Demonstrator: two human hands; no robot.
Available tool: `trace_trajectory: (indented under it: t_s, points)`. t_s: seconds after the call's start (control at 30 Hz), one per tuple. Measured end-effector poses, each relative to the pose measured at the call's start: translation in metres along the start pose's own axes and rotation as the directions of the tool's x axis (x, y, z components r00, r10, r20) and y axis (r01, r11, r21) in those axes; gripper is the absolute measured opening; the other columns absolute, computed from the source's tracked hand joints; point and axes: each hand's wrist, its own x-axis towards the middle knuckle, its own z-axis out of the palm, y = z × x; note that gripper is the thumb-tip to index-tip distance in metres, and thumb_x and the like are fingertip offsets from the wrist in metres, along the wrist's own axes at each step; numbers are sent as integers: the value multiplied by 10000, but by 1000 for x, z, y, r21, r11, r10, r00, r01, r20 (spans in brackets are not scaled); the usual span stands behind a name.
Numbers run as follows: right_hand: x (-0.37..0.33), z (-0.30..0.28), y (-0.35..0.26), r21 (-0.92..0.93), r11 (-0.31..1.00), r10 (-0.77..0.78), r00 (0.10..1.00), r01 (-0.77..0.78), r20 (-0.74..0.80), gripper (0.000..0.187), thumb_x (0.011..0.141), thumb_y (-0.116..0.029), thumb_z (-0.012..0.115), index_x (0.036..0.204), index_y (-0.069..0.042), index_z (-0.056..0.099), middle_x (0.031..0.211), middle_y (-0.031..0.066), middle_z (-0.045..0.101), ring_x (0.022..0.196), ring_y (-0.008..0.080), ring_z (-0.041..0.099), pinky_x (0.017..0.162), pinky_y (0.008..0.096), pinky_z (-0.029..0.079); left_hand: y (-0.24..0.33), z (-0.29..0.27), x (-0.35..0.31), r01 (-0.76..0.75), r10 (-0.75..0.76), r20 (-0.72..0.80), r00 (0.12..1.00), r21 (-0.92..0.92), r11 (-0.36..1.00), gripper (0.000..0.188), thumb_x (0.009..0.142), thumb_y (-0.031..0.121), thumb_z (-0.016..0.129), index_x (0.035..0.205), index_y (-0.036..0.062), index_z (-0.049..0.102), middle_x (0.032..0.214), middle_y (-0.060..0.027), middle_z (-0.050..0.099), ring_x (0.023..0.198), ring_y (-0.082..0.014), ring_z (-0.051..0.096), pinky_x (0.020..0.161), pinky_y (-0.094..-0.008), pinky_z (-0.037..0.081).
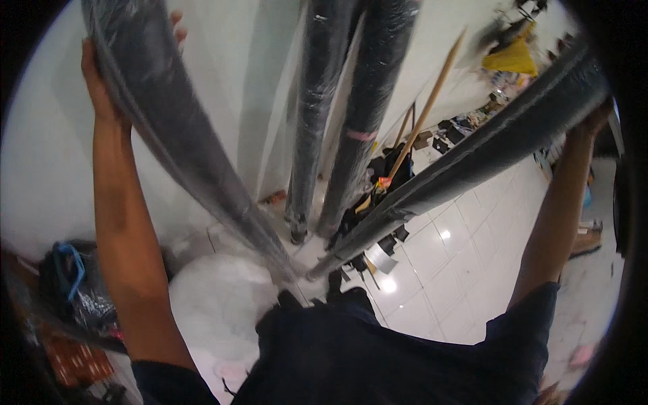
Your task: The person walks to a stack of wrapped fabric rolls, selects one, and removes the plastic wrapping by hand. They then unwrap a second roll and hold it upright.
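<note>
Two long dark rolls in clear plastic wrap slant up and apart from the floor by my feet, one at each side. My left hand is wrapped round the upper part of the left roll; thumb and fingertips show on opposite edges. At the far right, my right hand grips the upper end of the right roll from below, its fingers partly hidden. Between them, two more wrapped rolls stand nearly upright against the wall: a slimmer roll and a roll with a pink band. Neither hand touches these.
A wooden pole leans behind the right roll. Dark scraps litter the floor along the wall, with a yellow bag above. A white bulky sack lies by my left leg, near a blue strap on black plastic. White tiles extend rightward.
</note>
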Motion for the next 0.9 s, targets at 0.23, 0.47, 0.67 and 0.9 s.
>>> trace_trajectory:
  t_s: [0.23, 0.47, 0.67, 0.9]
  points:
    - [-54, 50, -3, 494, 856, 191, 981, -153, -26, 915, 788, -772, 562, 1282, -3, 546, 1130, 201, 632, 995, 322, 616, 834, 429, 535, 13, 12, -6, 87, -104, -135, 985, -122, 989, 993, 823, 829, 331, 1498, 102, 289, 1361, -261, 485, 1194, -407, 548, 1012, -528, 436]
    - [-147, 44, 74, 330, 839, 427, 899, -433, 94, 1317, 568, -974, 427, 1456, -4, 362, 1436, 171, 469, 1287, 284, 481, 1046, 437, 419, 21, 6, -31, 94, 4, 249, 968, -379, 921, 963, 825, 735, 526, 1462, 42, 323, 1291, -286, 496, 1144, -437, 545, 974, -583, 456]
    - [-205, 47, 140, 251, 797, 496, 833, -549, 246, 1478, 420, -690, 875, 1523, -7, 167, 1508, 160, 323, 1370, 273, 346, 1101, 391, 319, 25, 21, -45, 17, 24, 113, 993, -344, 939, 994, 790, 755, 564, 1435, 32, 345, 1267, -279, 490, 1114, -432, 541, 930, -579, 481]
    - [-212, 22, 140, 274, 780, 492, 822, -562, 286, 1480, 352, -588, 947, 1499, 3, 222, 1457, 169, 376, 1355, 302, 364, 1105, 420, 306, -12, 76, -115, -6, -8, -117, 993, -124, 992, 998, 716, 721, 685, 1403, 65, 379, 1282, -206, 500, 1127, -367, 548, 898, -497, 518]
